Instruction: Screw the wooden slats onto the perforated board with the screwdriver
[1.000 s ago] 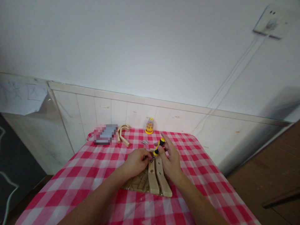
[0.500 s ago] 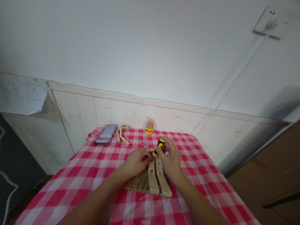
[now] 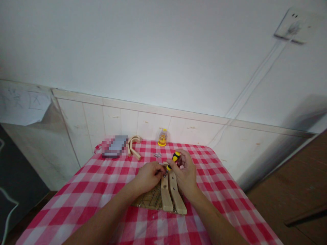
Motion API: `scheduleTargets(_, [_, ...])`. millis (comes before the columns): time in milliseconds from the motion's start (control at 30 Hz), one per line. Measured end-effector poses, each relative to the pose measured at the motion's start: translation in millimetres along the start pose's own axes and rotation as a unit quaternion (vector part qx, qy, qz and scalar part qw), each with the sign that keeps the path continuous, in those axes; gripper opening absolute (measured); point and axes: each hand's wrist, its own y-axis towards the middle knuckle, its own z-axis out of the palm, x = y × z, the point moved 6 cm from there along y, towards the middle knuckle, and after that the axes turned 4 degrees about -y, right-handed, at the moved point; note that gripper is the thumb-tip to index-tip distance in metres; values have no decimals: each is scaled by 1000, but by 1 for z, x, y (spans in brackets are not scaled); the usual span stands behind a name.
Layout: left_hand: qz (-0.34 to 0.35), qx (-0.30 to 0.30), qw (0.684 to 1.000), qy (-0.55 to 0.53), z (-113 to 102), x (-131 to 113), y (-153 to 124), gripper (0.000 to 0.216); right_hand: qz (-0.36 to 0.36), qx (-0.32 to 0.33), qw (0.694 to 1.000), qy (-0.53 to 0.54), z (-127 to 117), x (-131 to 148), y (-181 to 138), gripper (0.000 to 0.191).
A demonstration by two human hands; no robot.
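Note:
My right hand (image 3: 186,170) grips a yellow and black screwdriver (image 3: 176,156), which slants down to the left. Its tip reaches a hole near the upper end of the left wooden piece (image 3: 167,199). Beside that tip are the closed fingertips of my left hand (image 3: 149,177); what they pinch, if anything, is too small to make out. A second bent wooden piece (image 3: 178,200) with dark holes lies alongside the first, close to my right hand. Both pieces rest on a brown patterned mat (image 3: 148,200), partly covered by my left hand and forearm.
Behind my hands, small metal parts (image 3: 157,155) lie on the red checked tablecloth (image 3: 102,190). Farther back stand a yellow-based bit holder (image 3: 162,137) and curved wooden pieces (image 3: 134,148), with a blurred-out flat object (image 3: 115,146) to their left. The wall (image 3: 153,122) borders the table's far edge.
The screwdriver's handle shows slightly turned in my right hand. Both hands and the wooden pieces keep nearly the same places.

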Motion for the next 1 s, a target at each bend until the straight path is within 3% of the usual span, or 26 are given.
scheduleTargets(300, [6, -2, 1000, -7, 0, 0, -1, 21, -10, 0, 1000, -16, 0, -2, -1, 34])
scheduleTargets(1000, [0, 11, 1000, -13, -2, -9, -1, 26, -72, 27, 997, -3, -6, 25, -14, 28])
